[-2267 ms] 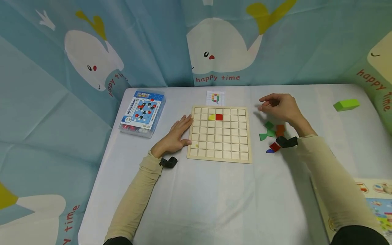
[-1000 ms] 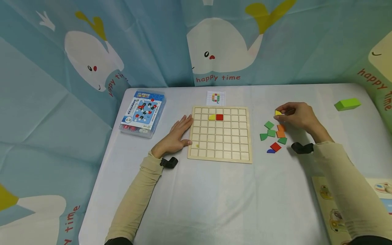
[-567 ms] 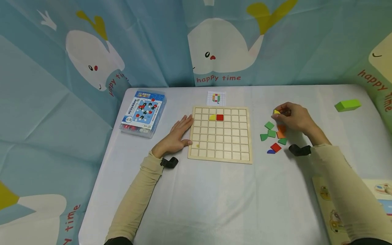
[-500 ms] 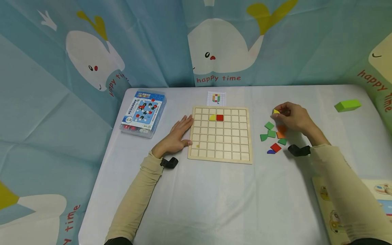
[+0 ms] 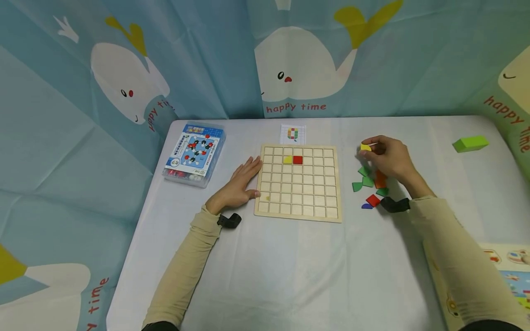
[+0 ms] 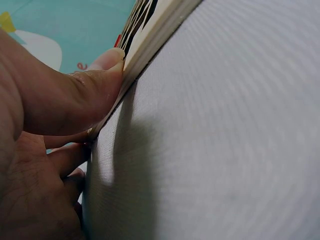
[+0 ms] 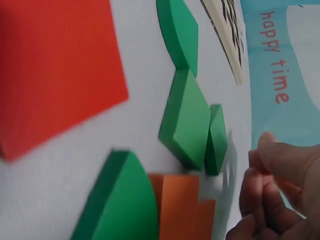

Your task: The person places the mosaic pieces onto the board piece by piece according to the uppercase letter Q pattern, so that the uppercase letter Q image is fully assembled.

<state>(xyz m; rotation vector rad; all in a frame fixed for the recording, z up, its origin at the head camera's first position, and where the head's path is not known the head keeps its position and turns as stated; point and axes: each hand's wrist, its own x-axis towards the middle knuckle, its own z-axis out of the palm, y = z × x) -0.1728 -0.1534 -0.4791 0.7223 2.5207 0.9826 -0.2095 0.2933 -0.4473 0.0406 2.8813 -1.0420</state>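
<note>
A wooden grid board [image 5: 298, 219] lies mid-table, holding a yellow piece [image 5: 287, 160] and a red square [image 5: 297, 160] side by side. My left hand [image 5: 236, 186] rests at its left edge with fingers extended; the left wrist view shows the thumb [image 6: 75, 97] against the board's side. Above the table, right of the board, my right hand [image 5: 389, 156] pinches a yellow block [image 5: 365, 147] between thumb and fingertips. In the right wrist view that block is hidden. Below this hand lie several green pieces [image 5: 367, 182], orange pieces [image 5: 380, 179], a red square block [image 5: 373, 200] and a blue piece [image 5: 366, 206].
A small card with a coloured grid pattern [image 5: 293, 134] lies behind the board. At the back left is a clear box with a blue label [image 5: 194, 154]. A lime green block [image 5: 470, 143] sits far right, and a picture board [image 5: 509, 262] lies under the right forearm.
The yellow block has come into view in my right fingertips, and that hand has since moved left and slightly up, towards the board. My left hand stays in place.
</note>
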